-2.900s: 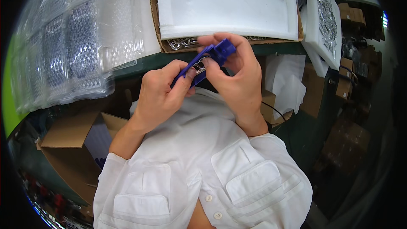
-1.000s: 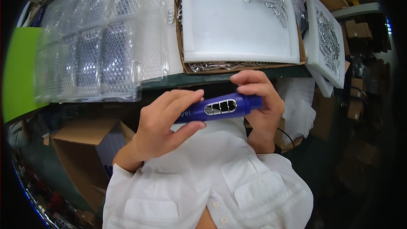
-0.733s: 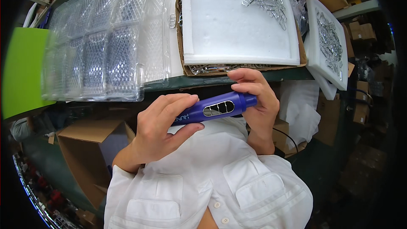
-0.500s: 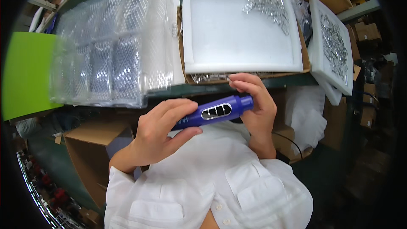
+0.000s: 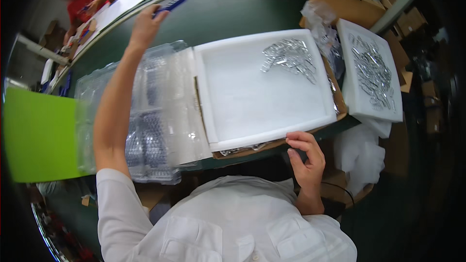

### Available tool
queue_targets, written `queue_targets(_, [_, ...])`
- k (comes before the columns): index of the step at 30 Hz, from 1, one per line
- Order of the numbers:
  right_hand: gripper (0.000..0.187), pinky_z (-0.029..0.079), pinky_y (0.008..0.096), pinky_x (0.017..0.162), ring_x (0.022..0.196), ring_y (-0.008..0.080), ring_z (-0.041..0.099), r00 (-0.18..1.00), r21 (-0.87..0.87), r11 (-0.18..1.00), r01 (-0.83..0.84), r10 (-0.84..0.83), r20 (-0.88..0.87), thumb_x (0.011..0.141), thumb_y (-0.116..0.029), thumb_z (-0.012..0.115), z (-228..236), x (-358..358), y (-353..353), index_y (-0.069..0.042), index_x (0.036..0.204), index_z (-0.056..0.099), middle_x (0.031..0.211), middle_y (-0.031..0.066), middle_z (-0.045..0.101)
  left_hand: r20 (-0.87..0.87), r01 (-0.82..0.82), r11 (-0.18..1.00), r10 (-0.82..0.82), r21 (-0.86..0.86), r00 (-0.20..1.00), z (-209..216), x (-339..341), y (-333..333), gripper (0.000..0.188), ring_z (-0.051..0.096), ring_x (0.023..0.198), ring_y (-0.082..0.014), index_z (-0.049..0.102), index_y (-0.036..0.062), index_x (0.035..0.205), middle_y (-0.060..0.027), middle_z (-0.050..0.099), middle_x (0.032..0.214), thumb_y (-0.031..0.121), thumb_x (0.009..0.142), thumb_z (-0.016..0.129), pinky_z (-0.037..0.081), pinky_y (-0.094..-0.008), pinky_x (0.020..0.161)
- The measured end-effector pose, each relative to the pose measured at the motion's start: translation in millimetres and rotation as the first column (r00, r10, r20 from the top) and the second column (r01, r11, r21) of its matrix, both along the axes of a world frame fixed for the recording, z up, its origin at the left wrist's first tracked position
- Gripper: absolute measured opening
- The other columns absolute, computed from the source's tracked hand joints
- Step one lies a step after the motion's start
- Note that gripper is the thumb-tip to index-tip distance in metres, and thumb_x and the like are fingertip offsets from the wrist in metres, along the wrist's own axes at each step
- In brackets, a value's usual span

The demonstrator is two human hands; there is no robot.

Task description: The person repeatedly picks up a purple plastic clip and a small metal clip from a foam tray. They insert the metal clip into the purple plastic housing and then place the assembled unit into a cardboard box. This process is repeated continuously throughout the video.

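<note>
My left arm reaches far forward to the upper left, and my left hand (image 5: 146, 25) is closed around the near end of a blue-violet cylinder (image 5: 174, 4) with a silver-trimmed strip along its side. The cylinder is tilted over the dark green table, close to its far edge. My right hand (image 5: 308, 161) hangs just off the front edge of the white foam tray (image 5: 262, 138), fingers loosely bent and thumb apart, with nothing seen between them. Small shiny metal pieces (image 5: 293, 56) lie heaped in the tray's far right part.
Stacked clear plastic trays (image 5: 150, 136) lie left of the foam tray, beside a bright green board (image 5: 41, 136). A second foam tray (image 5: 371, 68) with metal pieces stands at right. Far left, a person in red (image 5: 87, 2) sits at another table.
My left hand has carried the blue-violet cylinder from in front of my chest to the far upper left. The right hand has come away from the cylinder's end. The view has shifted forward.
</note>
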State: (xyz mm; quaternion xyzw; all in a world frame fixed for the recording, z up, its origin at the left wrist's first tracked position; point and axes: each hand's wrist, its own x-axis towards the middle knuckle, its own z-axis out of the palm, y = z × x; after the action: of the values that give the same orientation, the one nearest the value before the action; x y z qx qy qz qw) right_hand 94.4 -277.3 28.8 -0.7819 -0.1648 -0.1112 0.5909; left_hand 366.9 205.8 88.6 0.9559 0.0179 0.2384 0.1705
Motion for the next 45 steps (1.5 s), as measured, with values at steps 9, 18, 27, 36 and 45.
queue_targets(9, [0.03,0.056,0.0402,0.091,0.107,0.0347,0.071,0.945,-0.321,0.895,0.309,-0.251,0.211,0.087,0.009,0.069,22,50,-27,0.0,0.116,0.07,0.117,0.0167,0.072,0.271,0.005,0.989,0.034,-0.145,0.962,19,-182,42,0.036,0.062,0.129,-0.0221,0.063,0.0107,0.144,-0.0107,0.066,0.141,0.011,0.109,0.055,0.049,-0.036,0.11])
queue_targets(18, [0.044,0.055,0.0441,0.103,0.123,0.0352,0.065,0.719,-0.906,0.371,0.203,0.571,0.395,0.093,0.008,0.057,-12,209,34,-0.005,0.134,0.067,0.137,0.015,0.067,0.147,-0.532,0.417,0.867,-0.737,0.476,-89,-587,10,0.019,0.064,0.095,-0.0158,0.067,0.0031,0.116,-0.0055,0.068,0.109,0.0,0.099,0.058,0.054,-0.0294,0.086])
queue_targets(27, [0.035,0.058,0.0395,0.094,0.109,0.027,0.071,0.636,-0.836,0.44,0.327,0.552,0.539,0.098,-0.005,0.064,-28,225,29,-0.012,0.132,0.07,0.126,0.0083,0.073,-0.593,-0.578,-0.434,0.798,-0.691,0.111,-163,-800,-117,0.032,0.063,0.114,-0.0169,0.063,0.0043,0.134,-0.0058,0.066,0.128,0.009,0.105,0.052,0.05,-0.0339,0.096])
queue_targets(36, [0.031,0.051,0.0305,0.096,0.107,0.0183,0.068,0.96,-0.698,0.704,0.129,0.086,0.265,0.103,-0.012,0.055,-1,183,-2,-0.011,0.127,0.074,0.119,0.005,0.076,-0.706,-0.601,0.371,0.384,0.708,-0.595,-170,-949,-151,0.038,0.064,0.127,-0.0363,0.07,0.004,0.127,-0.0219,0.068,0.133,0.023,0.095,0.065,0.052,-0.0542,0.104])
queue_targets(45, [0.027,0.05,0.0305,0.098,0.109,0.0159,0.066,0.972,-0.4,0.912,0.09,0.007,0.235,0.104,-0.005,0.053,-12,122,0,0.003,0.118,0.074,0.122,0.0071,0.075,-0.995,-0.556,-0.828,-0.031,0.077,-0.093,-345,-1022,-139,0.048,0.055,0.047,-0.0178,0.068,0.0085,0.089,-0.0077,0.063,0.067,0.052,0.105,0.055,0.043,-0.0315,0.04])
